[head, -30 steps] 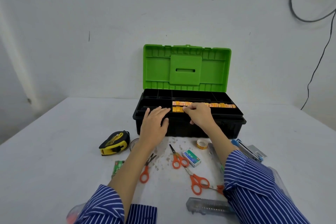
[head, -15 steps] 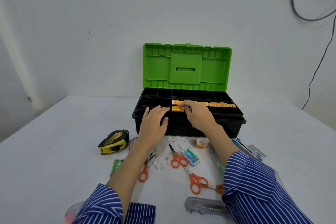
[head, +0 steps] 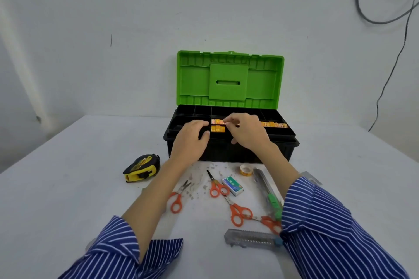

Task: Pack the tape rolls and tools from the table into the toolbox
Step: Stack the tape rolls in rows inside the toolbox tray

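On the white table (head: 56, 188), farthest left, a yellow-and-black tape measure (head: 141, 167) lies on its side, apart from everything else. Next comes the left hand (head: 191, 140), palm down with fingers curled over the front left rim of the black plastic toolbox with its green lid (head: 230, 79) standing upright – the hand rests on the tray edge and clasps no item. Below it, near the left forearm, lies a small pair of orange-handled scissors (head: 178, 197). Just right of the left fingertips, short rows of yellow-orange tape rolls (head: 217, 128) sit in the tray's front compartments. The right hand (head: 248, 131) hovers over those rows with thumb and forefinger pinched together at one roll's top edge; whether they truly hold it cannot be told. More yellow-orange rolls (head: 274, 124) show in the tray beyond the right wrist.

On the table in front of the box lie a second pair of orange scissors (head: 216, 186), a small green-and-white cardboard box (head: 233, 186) touching its handles, a third orange pair (head: 237, 210), and a small clear roll of tape (head: 246, 169) close to the toolbox wall. Right of that, a long grey utility knife with a green slider (head: 266, 190) runs toward the striped blue right sleeve (head: 328, 233) – and a translucent grey case (head: 251, 238) lies nearest the camera
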